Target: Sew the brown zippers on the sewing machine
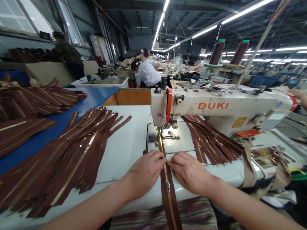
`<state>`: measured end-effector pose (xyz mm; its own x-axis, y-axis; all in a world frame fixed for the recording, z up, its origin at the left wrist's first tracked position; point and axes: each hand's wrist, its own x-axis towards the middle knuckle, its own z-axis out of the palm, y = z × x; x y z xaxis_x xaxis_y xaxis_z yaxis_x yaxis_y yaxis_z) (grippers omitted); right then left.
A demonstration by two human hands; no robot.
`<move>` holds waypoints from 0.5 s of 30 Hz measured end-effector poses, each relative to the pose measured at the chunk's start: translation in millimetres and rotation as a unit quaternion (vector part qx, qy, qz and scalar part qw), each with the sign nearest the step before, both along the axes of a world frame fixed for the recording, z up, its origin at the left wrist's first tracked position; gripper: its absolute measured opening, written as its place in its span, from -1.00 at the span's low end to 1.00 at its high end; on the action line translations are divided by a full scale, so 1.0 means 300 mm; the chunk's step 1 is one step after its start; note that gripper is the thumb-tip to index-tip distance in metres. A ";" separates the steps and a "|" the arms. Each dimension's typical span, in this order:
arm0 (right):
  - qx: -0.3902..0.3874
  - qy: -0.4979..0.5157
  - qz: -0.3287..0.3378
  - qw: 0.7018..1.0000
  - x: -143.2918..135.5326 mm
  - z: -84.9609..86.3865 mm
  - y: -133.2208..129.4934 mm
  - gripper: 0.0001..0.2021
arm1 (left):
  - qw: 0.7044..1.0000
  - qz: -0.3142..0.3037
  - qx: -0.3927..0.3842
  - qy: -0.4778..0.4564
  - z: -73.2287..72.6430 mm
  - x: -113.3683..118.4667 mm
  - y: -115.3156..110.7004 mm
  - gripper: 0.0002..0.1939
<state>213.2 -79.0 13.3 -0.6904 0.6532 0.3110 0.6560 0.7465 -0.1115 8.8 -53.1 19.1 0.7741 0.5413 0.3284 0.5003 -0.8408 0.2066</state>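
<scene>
A brown zipper (165, 179) with gold teeth runs from under the presser foot of the white sewing machine (187, 107) down over the table's front edge to the lap. My left hand (146, 172) pinches its left edge just in front of the needle plate (182, 145). On the opposite edge, my right hand (189, 172) is closed with fingertips on the tape, close to the left fingertips. The zipper's slider (168, 186) shows just below both hands. The far end of the tape disappears under the presser foot.
A large pile of brown zippers (79, 150) lies to the left, with more zippers (31, 102) on a blue surface beyond. Another bunch (211, 140) fans out under the machine arm. A tray of small parts (266, 158) sits at right. Co-workers are in the background.
</scene>
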 end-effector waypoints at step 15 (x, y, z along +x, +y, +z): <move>-0.034 -0.017 -0.001 0.999 -0.002 0.030 0.005 -0.81 | 0.997 -0.015 0.069 0.019 -0.005 -0.008 0.010 -0.73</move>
<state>212.7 -77.6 22.3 -0.6977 0.6741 0.2424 0.6622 0.7360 -0.1405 6.3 -50.0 17.4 0.8024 0.4691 0.3689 0.4793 -0.8748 0.0698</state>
